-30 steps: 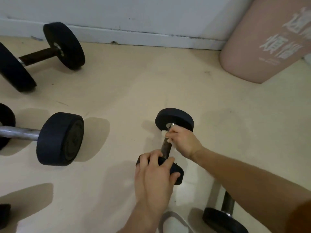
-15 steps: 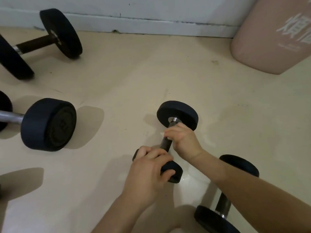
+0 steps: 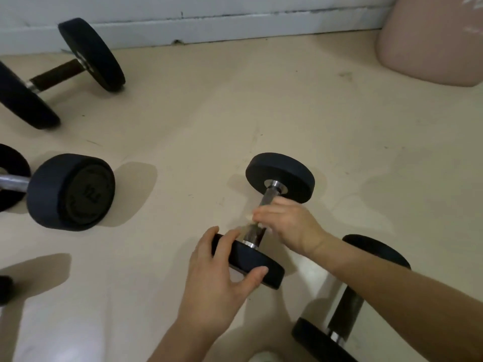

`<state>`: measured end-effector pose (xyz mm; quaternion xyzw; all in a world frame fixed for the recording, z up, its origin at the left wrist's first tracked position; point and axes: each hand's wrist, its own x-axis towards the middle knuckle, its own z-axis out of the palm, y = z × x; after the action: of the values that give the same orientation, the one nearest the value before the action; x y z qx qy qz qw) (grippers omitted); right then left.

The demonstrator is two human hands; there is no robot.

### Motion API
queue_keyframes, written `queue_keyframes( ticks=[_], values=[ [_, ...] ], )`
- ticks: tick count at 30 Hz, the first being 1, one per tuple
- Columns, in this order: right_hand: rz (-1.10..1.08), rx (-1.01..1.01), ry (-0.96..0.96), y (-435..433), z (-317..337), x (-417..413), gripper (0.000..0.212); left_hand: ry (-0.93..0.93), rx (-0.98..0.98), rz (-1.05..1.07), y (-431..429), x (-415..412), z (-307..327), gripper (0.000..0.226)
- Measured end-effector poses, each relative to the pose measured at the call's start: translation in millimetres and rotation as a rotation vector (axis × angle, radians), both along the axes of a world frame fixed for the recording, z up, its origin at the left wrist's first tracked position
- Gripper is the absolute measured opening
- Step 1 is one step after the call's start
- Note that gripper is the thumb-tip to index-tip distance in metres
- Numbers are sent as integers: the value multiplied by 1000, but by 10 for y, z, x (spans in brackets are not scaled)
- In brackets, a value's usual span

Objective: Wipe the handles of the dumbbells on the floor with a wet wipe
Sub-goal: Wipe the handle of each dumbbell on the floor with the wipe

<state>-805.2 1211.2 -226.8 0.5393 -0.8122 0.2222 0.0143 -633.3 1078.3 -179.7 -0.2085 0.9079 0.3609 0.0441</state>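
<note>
A small black dumbbell [image 3: 281, 175] lies on the beige floor in the middle of the view, its metal handle pointing towards me. My left hand [image 3: 219, 278] grips its near weight plate, fingers over the rim and thumb on the face. My right hand [image 3: 286, 222] is wrapped round the middle of the handle with a white wet wipe [image 3: 249, 216] pressed against it; only a corner of the wipe shows. A second small dumbbell [image 3: 347, 309] lies at the lower right, partly under my right forearm.
Two larger dumbbells lie at the left: one near the wall [image 3: 91, 53] with a dark handle, one [image 3: 70, 192] with a chrome bar. A pink rounded object [image 3: 431, 43] stands at the upper right. A white skirting board [image 3: 235, 24] runs along the back.
My right hand has slid along the handle from the far plate towards the middle, with the wipe. The left hand keeps its hold on the near plate. The view has shifted downward.
</note>
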Motion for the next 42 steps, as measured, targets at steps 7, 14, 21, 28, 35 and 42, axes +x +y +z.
queue_keyframes(
  ticks=[7, 14, 21, 28, 35, 42],
  values=[
    [26, 7, -25, 211, -29, 255, 25, -73, -244, -167, 302, -16, 42, 74],
    [-266, -33, -21, 271, -101, 169, 29, -71, -423, -409, 326, -22, 179, 63],
    [-256, 13, -9, 351, 28, -90, 28, -13, -375, -423, 352, -13, 279, 63],
    [51, 199, -13, 596, 111, 33, 31, 44, -435, -504, 441, -16, 232, 55],
    [-130, 143, -102, 756, 90, 276, 43, 155, -438, -589, 651, -67, 209, 57],
    [-363, 179, 70, 799, 89, -11, 42, 270, -210, -558, 701, -83, 115, 53]
  ],
)
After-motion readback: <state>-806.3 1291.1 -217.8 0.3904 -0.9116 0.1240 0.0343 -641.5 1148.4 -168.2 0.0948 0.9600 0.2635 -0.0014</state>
